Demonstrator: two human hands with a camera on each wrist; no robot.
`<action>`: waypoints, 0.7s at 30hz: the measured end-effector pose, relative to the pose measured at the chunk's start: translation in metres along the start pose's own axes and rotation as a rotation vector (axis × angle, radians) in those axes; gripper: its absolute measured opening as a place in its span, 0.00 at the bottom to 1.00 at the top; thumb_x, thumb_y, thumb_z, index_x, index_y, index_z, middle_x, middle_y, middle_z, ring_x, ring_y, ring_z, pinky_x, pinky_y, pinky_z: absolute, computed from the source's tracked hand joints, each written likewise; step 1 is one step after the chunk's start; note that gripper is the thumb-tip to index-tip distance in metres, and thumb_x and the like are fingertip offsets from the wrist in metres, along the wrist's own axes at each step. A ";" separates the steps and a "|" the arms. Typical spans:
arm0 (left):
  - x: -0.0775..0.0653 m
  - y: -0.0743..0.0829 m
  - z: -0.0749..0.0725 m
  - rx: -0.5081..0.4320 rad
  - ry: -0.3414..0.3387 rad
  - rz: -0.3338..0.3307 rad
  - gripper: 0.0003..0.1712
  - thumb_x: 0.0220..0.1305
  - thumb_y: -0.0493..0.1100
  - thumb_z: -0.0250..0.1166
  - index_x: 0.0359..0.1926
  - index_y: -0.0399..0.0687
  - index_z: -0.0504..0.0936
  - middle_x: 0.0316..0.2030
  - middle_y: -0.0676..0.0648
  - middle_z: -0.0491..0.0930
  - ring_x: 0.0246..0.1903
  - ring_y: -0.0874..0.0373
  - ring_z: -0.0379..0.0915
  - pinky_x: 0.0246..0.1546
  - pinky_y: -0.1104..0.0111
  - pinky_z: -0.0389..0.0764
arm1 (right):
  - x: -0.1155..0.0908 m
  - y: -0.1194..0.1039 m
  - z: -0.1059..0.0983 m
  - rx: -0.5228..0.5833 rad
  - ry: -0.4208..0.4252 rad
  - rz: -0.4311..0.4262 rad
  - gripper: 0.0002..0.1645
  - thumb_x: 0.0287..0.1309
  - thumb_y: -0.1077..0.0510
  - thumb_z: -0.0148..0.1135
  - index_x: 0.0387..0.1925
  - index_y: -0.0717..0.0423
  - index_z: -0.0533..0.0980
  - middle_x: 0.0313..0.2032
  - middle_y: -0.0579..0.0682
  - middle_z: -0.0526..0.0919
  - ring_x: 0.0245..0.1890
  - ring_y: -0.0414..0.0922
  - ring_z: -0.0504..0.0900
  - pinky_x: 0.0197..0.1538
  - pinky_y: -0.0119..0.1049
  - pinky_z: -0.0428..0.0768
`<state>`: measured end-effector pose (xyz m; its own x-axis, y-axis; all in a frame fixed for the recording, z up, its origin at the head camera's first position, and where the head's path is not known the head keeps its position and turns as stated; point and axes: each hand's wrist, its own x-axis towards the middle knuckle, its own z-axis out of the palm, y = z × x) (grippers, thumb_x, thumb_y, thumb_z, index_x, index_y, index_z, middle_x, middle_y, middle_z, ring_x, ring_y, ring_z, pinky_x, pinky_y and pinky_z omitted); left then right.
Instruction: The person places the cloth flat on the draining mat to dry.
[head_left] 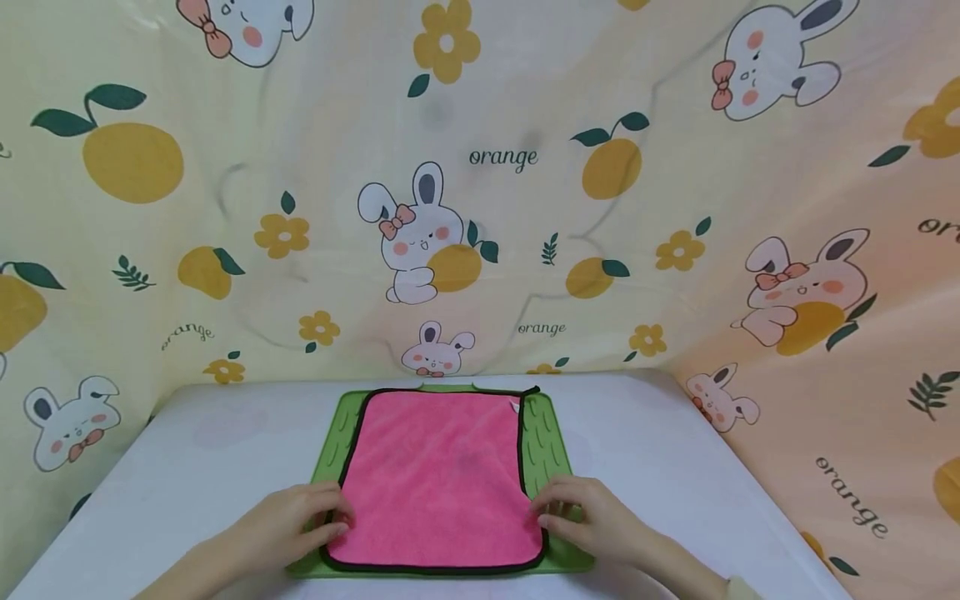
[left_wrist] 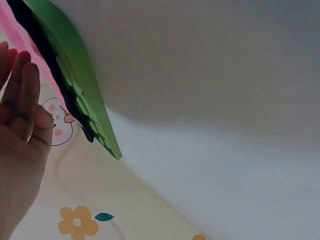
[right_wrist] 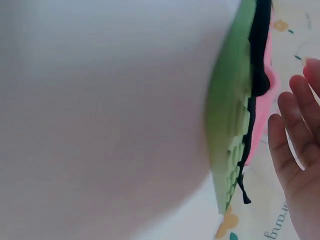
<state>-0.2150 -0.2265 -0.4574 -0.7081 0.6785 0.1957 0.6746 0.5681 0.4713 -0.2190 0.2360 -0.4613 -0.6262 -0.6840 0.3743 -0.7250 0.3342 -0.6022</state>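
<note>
A pink cloth (head_left: 438, 475) with black edging lies spread over a green board (head_left: 546, 442) with a raised pattern. A small white tag shows near its far right corner. At the cloth's near left edge is my left hand (head_left: 303, 521), its fingertips over the pink and its thumb apart from them. Opposite, my right hand (head_left: 588, 517) has its fingertips at the near right edge. Loosely extended fingers show on the left hand (left_wrist: 22, 115) and the right hand (right_wrist: 302, 135) in the wrist views. A small fold bulges from the edge in the right wrist view.
The board rests on a white table (head_left: 232, 450), whose surface extends to both sides. Behind it and along its sides hangs a patterned curtain (head_left: 502, 217) with rabbits, oranges and flowers. A black loop (head_left: 531, 390) sticks out at the cloth's far right corner.
</note>
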 end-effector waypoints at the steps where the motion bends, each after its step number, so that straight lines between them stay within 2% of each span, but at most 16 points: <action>1: 0.004 -0.001 -0.001 0.006 0.010 -0.011 0.03 0.72 0.46 0.69 0.44 0.58 0.86 0.35 0.68 0.75 0.31 0.75 0.67 0.29 0.74 0.75 | 0.003 0.002 -0.001 -0.010 0.015 0.003 0.06 0.69 0.62 0.67 0.45 0.52 0.85 0.40 0.44 0.87 0.38 0.34 0.81 0.38 0.32 0.84; 7: 0.031 -0.015 -0.007 0.067 0.048 -0.070 0.05 0.71 0.43 0.69 0.46 0.55 0.86 0.35 0.66 0.77 0.31 0.73 0.68 0.31 0.72 0.76 | 0.024 0.018 -0.007 -0.043 0.094 0.056 0.06 0.67 0.64 0.68 0.45 0.57 0.85 0.39 0.47 0.87 0.37 0.35 0.82 0.37 0.33 0.84; 16: 0.067 -0.046 -0.012 0.043 0.090 -0.159 0.05 0.71 0.41 0.68 0.46 0.50 0.86 0.33 0.62 0.78 0.30 0.69 0.69 0.29 0.71 0.76 | 0.057 0.057 -0.013 -0.072 0.199 0.309 0.11 0.67 0.61 0.67 0.48 0.60 0.85 0.42 0.49 0.88 0.39 0.39 0.82 0.41 0.34 0.83; 21: 0.089 -0.064 -0.017 0.140 0.125 -0.201 0.05 0.70 0.41 0.69 0.45 0.49 0.86 0.35 0.58 0.81 0.31 0.66 0.70 0.32 0.68 0.77 | 0.075 0.084 -0.023 -0.115 0.244 0.428 0.11 0.69 0.60 0.67 0.49 0.60 0.85 0.41 0.49 0.88 0.38 0.42 0.83 0.37 0.33 0.81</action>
<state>-0.3243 -0.2101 -0.4558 -0.8452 0.4876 0.2188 0.5339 0.7505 0.3896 -0.3328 0.2276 -0.4679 -0.9129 -0.3034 0.2729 -0.4071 0.6299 -0.6615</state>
